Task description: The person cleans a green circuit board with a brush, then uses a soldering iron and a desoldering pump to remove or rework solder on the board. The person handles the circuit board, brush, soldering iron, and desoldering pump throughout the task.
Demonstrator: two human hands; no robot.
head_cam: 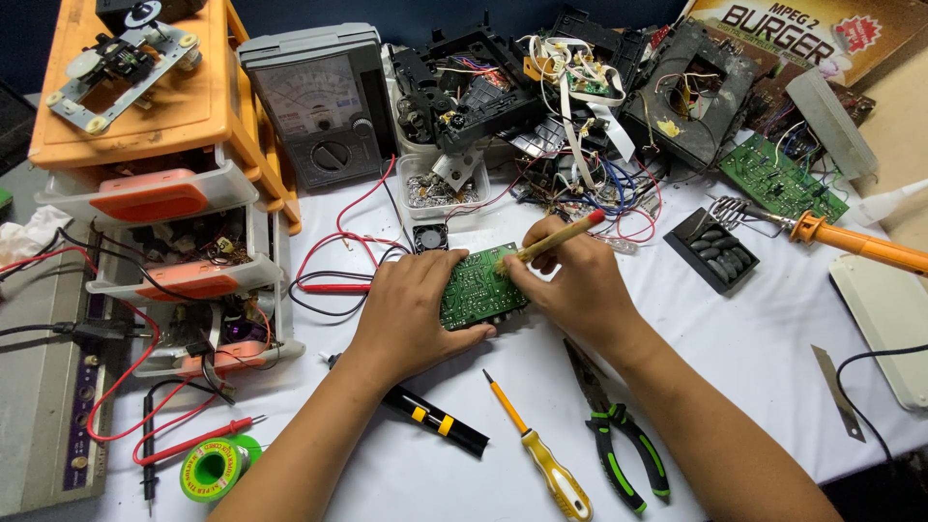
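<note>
Left hand: grips green circuit board at its left edge, above white table | Right hand: closed around wooden-handled brush, tip touching board | Nearby: pliers, yellow screwdriver

Green circuit board, tan red-tipped brush, yellow screwdriver, green-handled black pliers, orange soldering iron

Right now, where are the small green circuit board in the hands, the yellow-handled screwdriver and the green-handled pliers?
Small green circuit board (476,287): head view, on its bare green face.
Yellow-handled screwdriver (553,474): head view, on the handle.
Green-handled pliers (619,449): head view, between the grips, on the left grip.
</note>
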